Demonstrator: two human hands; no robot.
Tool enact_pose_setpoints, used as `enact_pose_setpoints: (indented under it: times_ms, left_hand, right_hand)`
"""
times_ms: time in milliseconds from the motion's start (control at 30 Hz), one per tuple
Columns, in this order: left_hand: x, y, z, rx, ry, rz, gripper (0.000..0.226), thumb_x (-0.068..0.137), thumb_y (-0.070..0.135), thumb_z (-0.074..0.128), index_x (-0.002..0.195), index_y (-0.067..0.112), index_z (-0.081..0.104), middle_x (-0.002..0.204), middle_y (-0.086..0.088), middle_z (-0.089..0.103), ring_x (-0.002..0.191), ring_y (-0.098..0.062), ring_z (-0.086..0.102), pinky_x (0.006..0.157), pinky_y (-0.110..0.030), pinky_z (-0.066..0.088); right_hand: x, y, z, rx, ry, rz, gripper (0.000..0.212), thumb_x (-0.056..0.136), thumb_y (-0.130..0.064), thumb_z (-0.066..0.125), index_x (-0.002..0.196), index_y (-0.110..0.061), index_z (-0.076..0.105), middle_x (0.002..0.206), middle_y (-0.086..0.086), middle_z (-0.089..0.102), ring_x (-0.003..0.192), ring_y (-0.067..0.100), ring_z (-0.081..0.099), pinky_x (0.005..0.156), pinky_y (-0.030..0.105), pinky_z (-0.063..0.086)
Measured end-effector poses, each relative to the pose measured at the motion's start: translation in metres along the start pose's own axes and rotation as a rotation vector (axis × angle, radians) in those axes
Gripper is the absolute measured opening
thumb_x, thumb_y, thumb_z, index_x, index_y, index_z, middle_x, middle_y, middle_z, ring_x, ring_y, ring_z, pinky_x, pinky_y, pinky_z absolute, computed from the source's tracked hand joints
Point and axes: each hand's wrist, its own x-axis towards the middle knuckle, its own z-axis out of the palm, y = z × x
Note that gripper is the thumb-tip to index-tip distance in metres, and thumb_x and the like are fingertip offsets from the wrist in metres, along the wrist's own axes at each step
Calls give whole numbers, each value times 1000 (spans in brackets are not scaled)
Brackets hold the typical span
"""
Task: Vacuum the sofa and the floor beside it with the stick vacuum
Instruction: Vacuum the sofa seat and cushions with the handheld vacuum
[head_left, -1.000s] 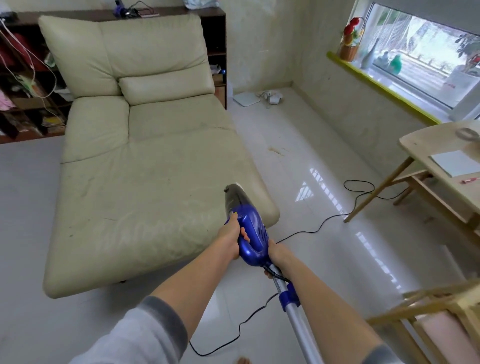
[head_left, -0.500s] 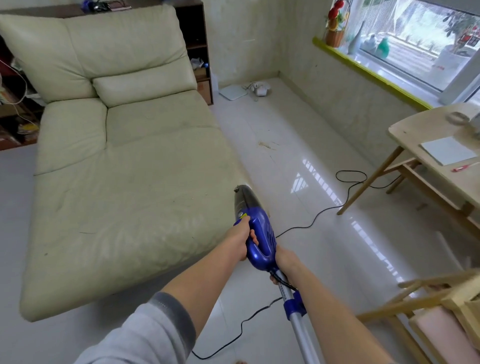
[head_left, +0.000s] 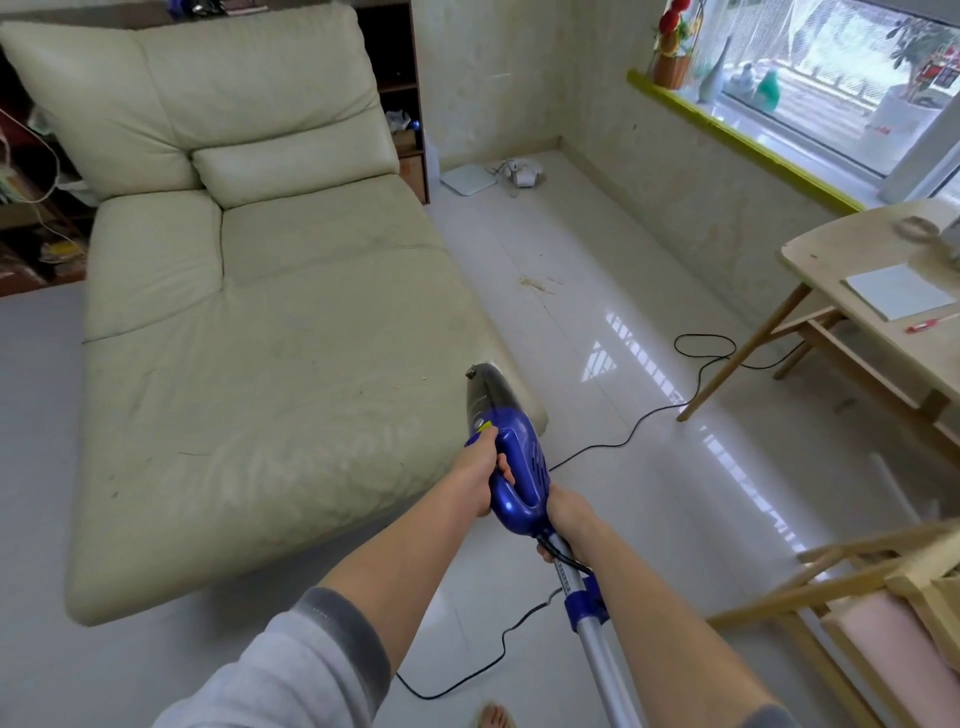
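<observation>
A blue stick vacuum (head_left: 522, 470) is held out in front of me, its dark nose over the near right corner of the cream sofa (head_left: 249, 364). My left hand (head_left: 480, 475) grips the blue body at its handle loop. My right hand (head_left: 566, 514) holds the vacuum from the right, where the silver tube (head_left: 605, 660) joins the body; its fingers are mostly hidden. The tube runs back toward me. Specks of dirt lie on the sofa seat. The white tiled floor (head_left: 597, 405) beside the sofa shows a brownish patch of debris (head_left: 535, 285).
The vacuum's black cord (head_left: 649, 415) trails over the floor to the right and loops under a wooden table (head_left: 852, 291). A wooden chair (head_left: 857, 613) stands near right. A dark shelf (head_left: 400, 93) is behind the sofa. White items (head_left: 488, 176) lie by the far wall.
The vacuum and both hands have shifted slightly right and forward along the sofa's near corner, and my view has swung a little; both grips stay the same.
</observation>
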Motion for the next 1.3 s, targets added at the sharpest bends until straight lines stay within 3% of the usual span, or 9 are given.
enact_pose_setpoints:
  times_ms: [100, 333, 700, 967, 1167, 1300]
  left_hand:
    - [-8, -2, -24, -6, 12, -13, 37, 92, 40, 59, 68, 14, 51, 44, 3, 42, 35, -11, 37, 37, -18, 36]
    - [-31, -8, -81, -74, 50, 38, 34, 95, 37, 57, 72, 14, 49, 39, 3, 39, 29, -8, 35, 34, -15, 33]
    - [-47, -19, -146, -129, 77, 52, 40, 95, 38, 55, 64, 14, 46, 39, 3, 39, 29, -9, 34, 34, -15, 32]
    - [-61, -19, -183, -173, 112, 63, 39, 94, 39, 56, 65, 15, 47, 38, 4, 39, 29, -8, 35, 34, -15, 33]
    - [-65, -20, -214, -237, 126, 72, 37, 93, 41, 58, 70, 15, 49, 41, 3, 41, 29, -8, 37, 33, -15, 34]
    - [-69, -21, -236, -267, 147, 85, 40, 94, 41, 57, 66, 14, 47, 40, 3, 40, 29, -9, 36, 33, -15, 33]
  right_hand:
    - [-10, 5, 21, 4, -16, -21, 23, 97, -20, 39, 90, -3, 53, 64, 16, 57, 42, 21, 49, 41, 22, 43]
    - [-26, 21, 73, -5, -63, -36, 26, 96, -23, 39, 97, -3, 56, 67, 17, 58, 35, 21, 49, 39, 24, 44]
    - [-56, 36, 125, -88, -112, -69, 32, 101, -26, 34, 93, -3, 55, 64, 16, 57, 41, 21, 50, 39, 23, 44]
    - [-56, 40, 160, -145, -150, -78, 32, 100, -25, 30, 101, -2, 53, 66, 16, 58, 43, 21, 51, 40, 23, 43]
    - [-62, 39, 186, -200, -142, -96, 38, 102, -28, 26, 98, -1, 52, 64, 15, 56, 49, 21, 51, 46, 27, 43]
    - [-61, 41, 210, -265, -141, -129, 41, 102, -30, 24, 97, -3, 53, 76, 18, 60, 62, 26, 57, 58, 33, 49]
